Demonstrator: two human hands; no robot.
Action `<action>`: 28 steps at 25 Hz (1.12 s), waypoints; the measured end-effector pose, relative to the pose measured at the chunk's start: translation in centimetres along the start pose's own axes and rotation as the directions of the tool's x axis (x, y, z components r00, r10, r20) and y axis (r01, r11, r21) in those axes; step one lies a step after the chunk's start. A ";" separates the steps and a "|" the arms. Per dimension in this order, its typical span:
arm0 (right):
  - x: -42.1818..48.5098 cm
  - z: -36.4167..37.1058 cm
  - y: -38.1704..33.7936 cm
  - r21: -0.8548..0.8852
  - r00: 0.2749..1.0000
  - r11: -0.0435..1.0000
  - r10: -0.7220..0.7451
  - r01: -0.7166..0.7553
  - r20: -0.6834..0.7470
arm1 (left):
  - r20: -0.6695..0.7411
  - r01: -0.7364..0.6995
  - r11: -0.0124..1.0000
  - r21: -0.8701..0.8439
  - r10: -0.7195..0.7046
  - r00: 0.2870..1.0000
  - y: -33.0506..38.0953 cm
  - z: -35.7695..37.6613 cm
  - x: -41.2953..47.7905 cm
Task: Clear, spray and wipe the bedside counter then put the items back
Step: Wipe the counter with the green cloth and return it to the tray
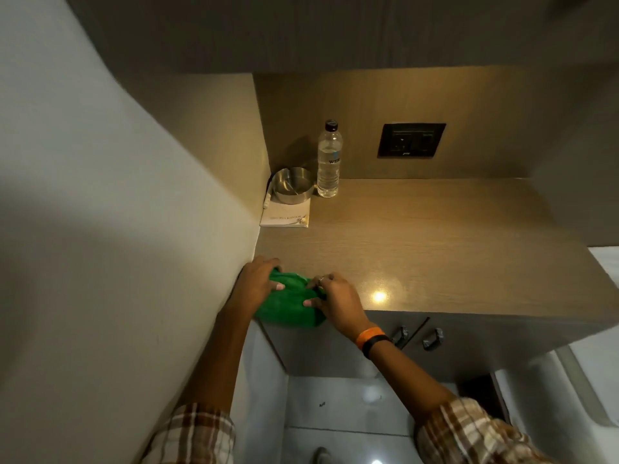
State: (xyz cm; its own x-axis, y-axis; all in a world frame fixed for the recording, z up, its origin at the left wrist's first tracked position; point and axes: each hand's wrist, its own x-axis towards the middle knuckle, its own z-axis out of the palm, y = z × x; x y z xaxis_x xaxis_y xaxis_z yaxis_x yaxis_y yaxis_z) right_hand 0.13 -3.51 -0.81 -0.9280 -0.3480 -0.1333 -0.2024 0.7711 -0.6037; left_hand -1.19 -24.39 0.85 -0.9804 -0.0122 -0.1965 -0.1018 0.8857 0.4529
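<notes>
1. Your left hand [256, 283] and right hand [336, 301] both pinch the green cloth [289, 304], fingers closed on its folds.
2. The cloth lies at the near left corner of the counter [435, 242], part of it hanging over the front edge, your left hand close against the wall [134, 229].
3. In the far left corner, well apart from the cloth, a metal ashtray [293, 189] rests on a notepad [288, 216]; a pen [267, 200] lies along the wall beside them.
4. A water bottle [329, 160] stands upright just right of the ashtray.
5. A dark socket plate [411, 140] sits on the back panel.
6. Two cabinet handles [417, 338] show below the counter's front edge.
</notes>
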 end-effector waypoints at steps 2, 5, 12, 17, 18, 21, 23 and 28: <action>-0.7 -1.2 1.0 0.020 1.000 1.000 0.010 -0.011 0.020 | -0.015 -0.043 0.999 0.026 0.043 0.999 0.6 0.4 -0.6; -2.7 -3.5 3.4 0.022 0.999 0.999 0.033 -0.034 0.012 | -0.007 -0.131 0.987 0.098 0.132 0.991 2.9 2.4 -1.8; -8.9 -14.2 15.0 0.111 0.956 0.952 0.290 -0.284 -0.041 | -0.080 -0.414 0.885 -0.213 0.406 0.910 16.5 9.3 -2.2; -14.5 -20.7 25.3 0.673 0.855 0.683 0.498 -0.285 -0.143 | -0.004 -0.216 0.772 -0.598 0.266 0.964 28.3 14.7 -0.6; -15.5 -21.7 27.5 0.735 0.812 0.630 0.550 -0.250 -0.196 | 0.052 -0.163 0.738 -0.655 0.260 0.964 30.7 16.1 -0.4; -18.5 -23.9 33.4 0.814 0.690 0.562 0.648 -0.148 -0.322 | 0.198 -0.034 0.668 -0.743 0.269 0.942 37.3 20.2 -0.3; -20.7 -25.5 37.8 0.783 0.642 0.607 0.657 -0.138 -0.396 | 0.153 -0.059 0.694 -0.718 0.240 0.959 42.5 23.5 -0.6; -24.7 -28.9 47.6 0.684 0.515 0.693 0.681 -0.226 -0.520 | -0.102 -0.270 0.721 -0.638 0.268 0.958 54.0 31.3 -2.3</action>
State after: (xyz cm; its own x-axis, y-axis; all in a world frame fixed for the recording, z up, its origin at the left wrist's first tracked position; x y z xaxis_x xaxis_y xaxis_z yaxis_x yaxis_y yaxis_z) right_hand 4.41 57.18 -3.54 -0.7787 0.6233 -0.0714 0.2835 0.2481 -0.9263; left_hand 0.81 37.96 -1.46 -0.9837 0.1783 0.0222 0.0838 0.3461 0.9345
